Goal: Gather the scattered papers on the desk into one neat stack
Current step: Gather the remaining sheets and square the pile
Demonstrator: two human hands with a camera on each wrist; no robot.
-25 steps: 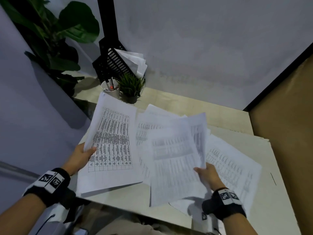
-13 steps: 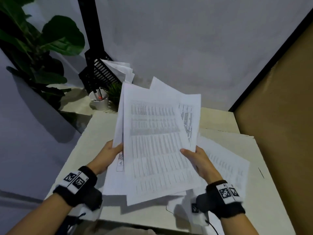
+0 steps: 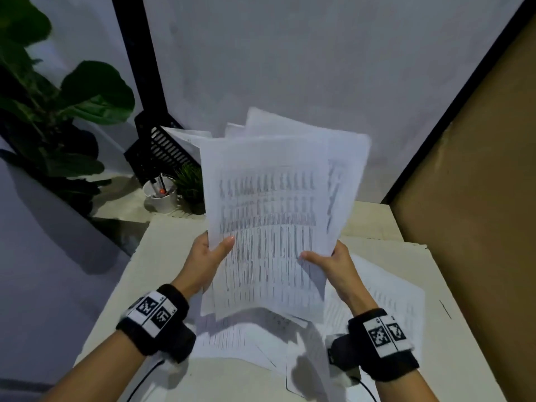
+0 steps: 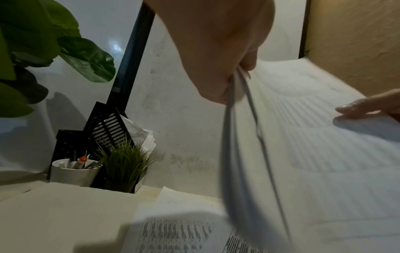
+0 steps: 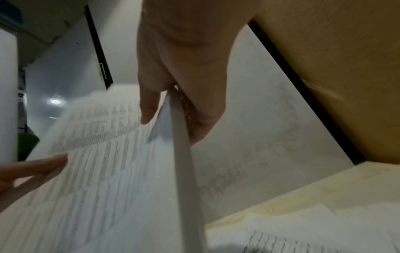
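White printed sheets of paper, a loose bundle covered in fine table rows point(image 3: 269, 227), stand nearly upright above the pale table point(image 3: 162, 256), held between both hands. The left hand point(image 3: 207, 258) pinches the bundle's left edge, thumb on the front; the right hand point(image 3: 338, 264) grips the right edge the same way. By my reading this is the squaring-up step: the gathered sheets are in hand but not aligned, their top corners fanning out behind one another (motion blur hides the print). Next, I judge, the bundle needs its bottom edge tapped on the table to even it. More white printed pages point(image 3: 385, 297) lie flat on the table beneath and to the right, so gathering looks unfinished.
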